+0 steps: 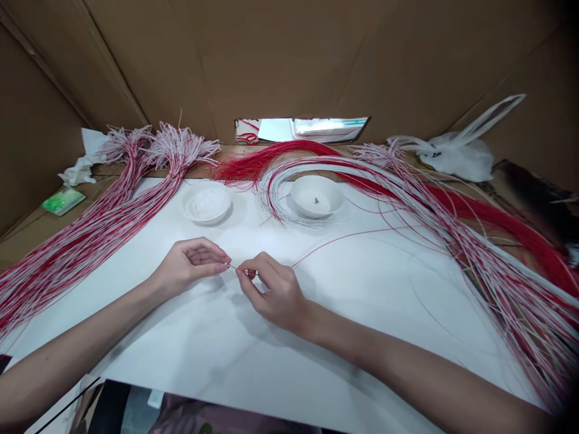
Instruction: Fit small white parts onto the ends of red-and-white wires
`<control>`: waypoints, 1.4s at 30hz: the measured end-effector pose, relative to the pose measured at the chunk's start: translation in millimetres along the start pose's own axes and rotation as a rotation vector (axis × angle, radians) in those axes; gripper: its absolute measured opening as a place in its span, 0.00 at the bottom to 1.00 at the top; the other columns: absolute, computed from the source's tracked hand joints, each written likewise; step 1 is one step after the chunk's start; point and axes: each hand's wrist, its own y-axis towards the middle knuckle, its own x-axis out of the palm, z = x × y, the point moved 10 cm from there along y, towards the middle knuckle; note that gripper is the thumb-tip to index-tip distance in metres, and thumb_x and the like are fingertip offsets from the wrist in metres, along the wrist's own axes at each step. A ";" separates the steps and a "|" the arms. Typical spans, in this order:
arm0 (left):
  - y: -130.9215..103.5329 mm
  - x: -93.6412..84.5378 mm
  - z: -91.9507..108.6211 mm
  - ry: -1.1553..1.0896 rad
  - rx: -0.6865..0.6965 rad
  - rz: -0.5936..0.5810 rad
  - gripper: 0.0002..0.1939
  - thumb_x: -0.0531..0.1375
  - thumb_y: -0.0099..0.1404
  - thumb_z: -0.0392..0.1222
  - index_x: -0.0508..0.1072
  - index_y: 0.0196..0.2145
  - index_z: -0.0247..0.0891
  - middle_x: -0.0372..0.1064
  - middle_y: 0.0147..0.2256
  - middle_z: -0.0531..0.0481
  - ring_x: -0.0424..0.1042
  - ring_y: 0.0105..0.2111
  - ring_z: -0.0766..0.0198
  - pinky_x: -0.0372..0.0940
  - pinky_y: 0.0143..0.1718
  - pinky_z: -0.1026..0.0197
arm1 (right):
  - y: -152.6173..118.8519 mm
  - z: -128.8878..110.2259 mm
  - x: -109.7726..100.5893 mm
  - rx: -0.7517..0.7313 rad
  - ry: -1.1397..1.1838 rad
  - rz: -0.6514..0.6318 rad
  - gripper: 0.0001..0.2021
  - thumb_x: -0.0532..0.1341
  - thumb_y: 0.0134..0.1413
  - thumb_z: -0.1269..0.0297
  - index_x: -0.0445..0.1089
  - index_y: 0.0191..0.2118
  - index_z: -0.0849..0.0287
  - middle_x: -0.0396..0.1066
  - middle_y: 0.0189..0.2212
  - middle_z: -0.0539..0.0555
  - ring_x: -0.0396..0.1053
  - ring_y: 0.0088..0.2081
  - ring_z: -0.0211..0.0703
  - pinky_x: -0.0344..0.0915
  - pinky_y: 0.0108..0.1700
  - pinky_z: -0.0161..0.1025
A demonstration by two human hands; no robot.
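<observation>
Both of my hands meet over the white board, just in front of two bowls. My left hand pinches a small white piece at the tip of a thin red wire between thumb and forefinger. My right hand is closed on the same red wire a short way to the right. From there the wire runs back in an arc toward the bundles on the right. Whether the white piece is a connector or something else is too small to tell.
A white bowl holds white bits; another bowl has a small dark thing inside. Red-and-white wire bundles lie left and right, with red wires behind. Cardboard walls enclose the board; a plastic bag sits back right.
</observation>
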 end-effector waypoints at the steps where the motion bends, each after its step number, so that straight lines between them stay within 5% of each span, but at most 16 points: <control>1: -0.1 0.4 0.3 -0.007 0.003 -0.004 0.12 0.72 0.50 0.36 0.75 0.32 0.35 0.79 0.34 0.48 0.78 0.35 0.64 0.73 0.41 0.64 | 0.0 -0.4 -0.2 -0.005 0.002 0.003 0.03 0.58 0.59 0.74 0.66 0.35 0.60 0.69 0.27 0.49 0.66 0.27 0.31 0.59 0.26 0.30; 42: -6.1 3.9 13.2 0.086 0.072 0.006 0.09 0.71 0.52 0.34 0.77 0.32 0.36 0.79 0.33 0.51 0.77 0.36 0.67 0.72 0.42 0.66 | 1.3 -7.3 0.0 -0.064 -0.064 0.002 0.04 0.59 0.58 0.75 0.66 0.35 0.59 0.68 0.25 0.48 0.65 0.25 0.30 0.59 0.25 0.29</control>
